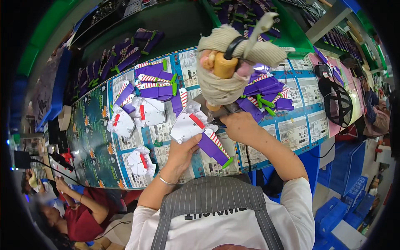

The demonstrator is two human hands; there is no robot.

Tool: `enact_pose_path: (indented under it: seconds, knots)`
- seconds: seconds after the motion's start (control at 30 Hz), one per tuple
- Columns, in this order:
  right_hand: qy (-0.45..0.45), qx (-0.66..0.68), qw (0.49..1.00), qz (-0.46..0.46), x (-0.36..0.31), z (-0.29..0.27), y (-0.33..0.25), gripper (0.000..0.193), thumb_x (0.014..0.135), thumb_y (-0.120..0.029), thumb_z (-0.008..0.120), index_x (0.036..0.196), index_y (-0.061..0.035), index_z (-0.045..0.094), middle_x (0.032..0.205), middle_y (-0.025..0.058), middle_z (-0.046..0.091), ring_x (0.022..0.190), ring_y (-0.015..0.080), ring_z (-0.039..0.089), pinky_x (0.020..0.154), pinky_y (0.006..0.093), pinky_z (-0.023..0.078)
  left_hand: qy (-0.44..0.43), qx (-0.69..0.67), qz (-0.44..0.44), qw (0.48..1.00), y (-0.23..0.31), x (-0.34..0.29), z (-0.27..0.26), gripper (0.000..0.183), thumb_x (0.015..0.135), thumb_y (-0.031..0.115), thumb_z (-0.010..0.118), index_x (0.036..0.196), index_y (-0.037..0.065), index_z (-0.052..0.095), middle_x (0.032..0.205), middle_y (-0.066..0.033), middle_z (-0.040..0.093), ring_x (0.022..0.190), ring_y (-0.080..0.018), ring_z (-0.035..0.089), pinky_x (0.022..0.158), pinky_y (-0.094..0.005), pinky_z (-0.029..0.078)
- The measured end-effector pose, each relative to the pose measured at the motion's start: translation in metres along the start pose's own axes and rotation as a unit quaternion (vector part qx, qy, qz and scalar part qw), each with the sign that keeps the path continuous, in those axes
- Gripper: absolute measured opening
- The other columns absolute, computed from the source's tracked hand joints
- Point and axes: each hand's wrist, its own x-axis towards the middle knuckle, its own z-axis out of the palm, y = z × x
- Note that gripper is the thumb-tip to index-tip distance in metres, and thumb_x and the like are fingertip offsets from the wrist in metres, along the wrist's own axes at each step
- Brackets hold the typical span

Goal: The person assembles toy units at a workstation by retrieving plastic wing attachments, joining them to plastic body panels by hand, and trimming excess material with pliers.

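Observation:
My left hand (182, 154) is closed on the lower edge of a white plastic toy housing (183, 127) with a red strip in its middle. Purple wing-like pieces with red-and-white striped edges join it; the near purple piece (213, 149) ends in a green tip. Over the housing stands a power screwdriver (225, 85), wrapped in cream cloth with a black tie, its tip down at the housing near the purple piece. My right hand (241, 127) is closed round the dark grip of that tool; its fingertips are partly hidden.
White housings (149, 111) lie left, one nearer the front edge (141, 161). Purple striped pieces are piled left (156, 79) and right (264, 89). A green bin (298, 41) and a dark belt (175, 29) lie behind. A black mesh fan (336, 102) stands right; a person in red sits left.

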Motion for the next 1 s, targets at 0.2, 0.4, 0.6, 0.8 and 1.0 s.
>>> enact_pose_path:
  seconds: [0.2, 0.4, 0.6, 0.8, 1.0]
  knots:
    - [0.032, 0.033, 0.998, 0.045, 0.002, -0.003, -0.002, 0.013, 0.071, -0.009, 0.053, 0.08, -0.0035, 0.061, 0.069, 0.0169, 0.064, 0.065, 0.0333, 0.064, 0.06, 0.044, 0.05, 0.007, -0.009, 0.016, 1.0, 0.005, 0.004, 0.008, 0.047, 0.078, 0.003, 0.069, 0.12, 0.007, 0.048, 0.11, -0.0066, 0.06, 0.1, -0.0187, 0.06, 0.084, -0.0323, 0.051]
    - [0.049, 0.042, 0.998, 0.028, 0.0, -0.003, -0.002, 0.012, 0.07, -0.007, 0.055, 0.079, -0.0031, 0.06, 0.066, 0.0178, 0.062, 0.065, 0.0343, 0.064, 0.061, 0.0439, 0.05, 0.011, -0.027, 0.029, 0.999, 0.004, 0.0, 0.012, 0.048, 0.079, 0.002, 0.069, 0.122, 0.007, 0.047, 0.11, -0.007, 0.06, 0.1, -0.0191, 0.06, 0.085, -0.0333, 0.05]
    - [0.053, 0.04, 0.998, 0.02, -0.001, -0.001, -0.002, 0.012, 0.068, -0.007, 0.056, 0.078, -0.0033, 0.06, 0.065, 0.018, 0.062, 0.064, 0.0337, 0.063, 0.061, 0.0429, 0.05, 0.024, -0.034, 0.022, 0.999, 0.002, -0.005, 0.015, 0.047, 0.079, 0.002, 0.068, 0.122, 0.007, 0.047, 0.111, -0.0067, 0.06, 0.1, -0.019, 0.06, 0.085, -0.0334, 0.05]
    - [0.049, 0.029, 0.998, 0.028, -0.001, -0.001, -0.003, 0.012, 0.068, -0.008, 0.057, 0.079, -0.0033, 0.061, 0.066, 0.0174, 0.062, 0.065, 0.0335, 0.064, 0.061, 0.0423, 0.05, 0.029, -0.047, 0.025, 0.998, 0.001, -0.006, 0.019, 0.046, 0.08, 0.002, 0.067, 0.121, 0.007, 0.047, 0.11, -0.0056, 0.06, 0.101, -0.0181, 0.059, 0.087, -0.0333, 0.049]
    - [0.036, 0.035, 0.998, 0.032, -0.001, -0.004, -0.004, 0.014, 0.068, -0.008, 0.058, 0.08, -0.0034, 0.061, 0.069, 0.0169, 0.063, 0.067, 0.0328, 0.064, 0.063, 0.0418, 0.05, 0.028, -0.045, 0.046, 0.998, -0.001, -0.007, 0.022, 0.046, 0.08, 0.002, 0.067, 0.121, 0.008, 0.047, 0.111, -0.0056, 0.059, 0.101, -0.0176, 0.059, 0.086, -0.0334, 0.049]
